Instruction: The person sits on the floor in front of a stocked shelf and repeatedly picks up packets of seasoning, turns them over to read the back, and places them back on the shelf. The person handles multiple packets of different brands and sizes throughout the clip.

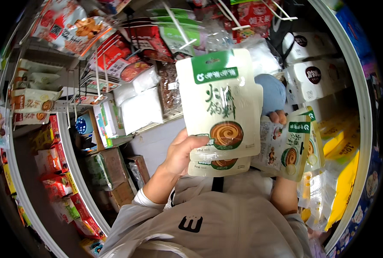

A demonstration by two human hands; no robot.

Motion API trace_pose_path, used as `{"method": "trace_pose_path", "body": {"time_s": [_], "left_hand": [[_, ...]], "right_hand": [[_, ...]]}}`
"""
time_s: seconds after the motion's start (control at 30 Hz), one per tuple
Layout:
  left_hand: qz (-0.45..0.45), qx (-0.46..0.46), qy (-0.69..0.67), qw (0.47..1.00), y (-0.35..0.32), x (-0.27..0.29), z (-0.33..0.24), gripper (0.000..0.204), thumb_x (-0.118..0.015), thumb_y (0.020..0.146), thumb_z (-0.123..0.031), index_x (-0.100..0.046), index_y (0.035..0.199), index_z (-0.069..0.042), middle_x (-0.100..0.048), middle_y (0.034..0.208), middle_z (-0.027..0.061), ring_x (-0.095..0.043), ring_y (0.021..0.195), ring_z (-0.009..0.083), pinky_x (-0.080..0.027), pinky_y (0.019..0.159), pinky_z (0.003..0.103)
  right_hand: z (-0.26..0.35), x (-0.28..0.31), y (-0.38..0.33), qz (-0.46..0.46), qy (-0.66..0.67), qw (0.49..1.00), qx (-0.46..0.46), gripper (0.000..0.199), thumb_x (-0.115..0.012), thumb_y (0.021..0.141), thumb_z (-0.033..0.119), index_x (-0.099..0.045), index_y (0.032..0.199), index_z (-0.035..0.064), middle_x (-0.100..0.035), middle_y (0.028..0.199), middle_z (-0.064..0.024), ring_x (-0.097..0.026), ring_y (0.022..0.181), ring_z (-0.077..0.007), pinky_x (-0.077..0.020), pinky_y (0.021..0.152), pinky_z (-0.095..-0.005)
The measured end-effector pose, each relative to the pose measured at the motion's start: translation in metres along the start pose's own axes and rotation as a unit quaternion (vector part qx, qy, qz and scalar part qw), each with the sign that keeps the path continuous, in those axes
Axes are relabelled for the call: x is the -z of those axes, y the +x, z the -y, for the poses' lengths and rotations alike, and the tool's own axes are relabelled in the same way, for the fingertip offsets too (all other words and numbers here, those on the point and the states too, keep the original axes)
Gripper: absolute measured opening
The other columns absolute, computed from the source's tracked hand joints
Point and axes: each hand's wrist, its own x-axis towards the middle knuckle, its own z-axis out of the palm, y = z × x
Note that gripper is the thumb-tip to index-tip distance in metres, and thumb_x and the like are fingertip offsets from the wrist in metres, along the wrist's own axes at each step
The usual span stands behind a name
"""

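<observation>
My left hand [179, 152] is closed on a small stack of cream sauce pouches [228, 103], its thumb lying across their front. Each has a green band at the top and a picture of a bowl of brown swirled sauce. The pouches are held upright, and a second one shows below the front one. My right hand [278, 117] grips more sauce pouches [286, 146] of a similar look, fanned and tilted at the right. Only its fingertips show over their edge; the pouches hide the rest.
White metal hooks [183, 43] jut out overhead among hanging red and green packets. Similar pouches [34, 101] hang at the left. White bags [142, 107] lie on a shelf, with cardboard boxes [121, 193] below. Yellow packages [342, 176] stand at the right, under white packs [314, 77].
</observation>
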Motion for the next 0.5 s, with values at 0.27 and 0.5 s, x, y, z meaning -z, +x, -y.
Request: {"method": "trace_pose_path", "body": {"time_s": [0.27, 0.5], "left_hand": [[-0.024, -0.09, 0.013, 0.996, -0.018, 0.014, -0.035, 0.052, -0.05, 0.089, -0.003, -0.039, 0.139, 0.008, -0.055, 0.132, 0.0222, -0.061, 0.116, 0.0305, -0.051, 0.098, 0.042], [-0.044, -0.077, 0.068, 0.994, -0.026, 0.009, -0.044, 0.051, -0.049, 0.09, -0.002, -0.04, 0.139, 0.007, -0.056, 0.133, 0.0206, -0.059, 0.119, 0.0294, -0.049, 0.1, 0.042]], "right_hand": [[0.005, 0.004, 0.005, 0.012, -0.01, 1.0, -0.018, 0.053, -0.047, 0.099, 0.039, -0.038, 0.141, 0.0074, -0.042, 0.14, -0.0127, -0.037, 0.133, -0.026, -0.0305, 0.111, -0.0409], [0.003, 0.006, 0.009, 0.012, -0.014, 0.999, -0.03, 0.051, -0.047, 0.099, 0.039, -0.04, 0.139, 0.0075, -0.044, 0.137, -0.0126, -0.038, 0.131, -0.0257, -0.0318, 0.11, -0.0405]]}}
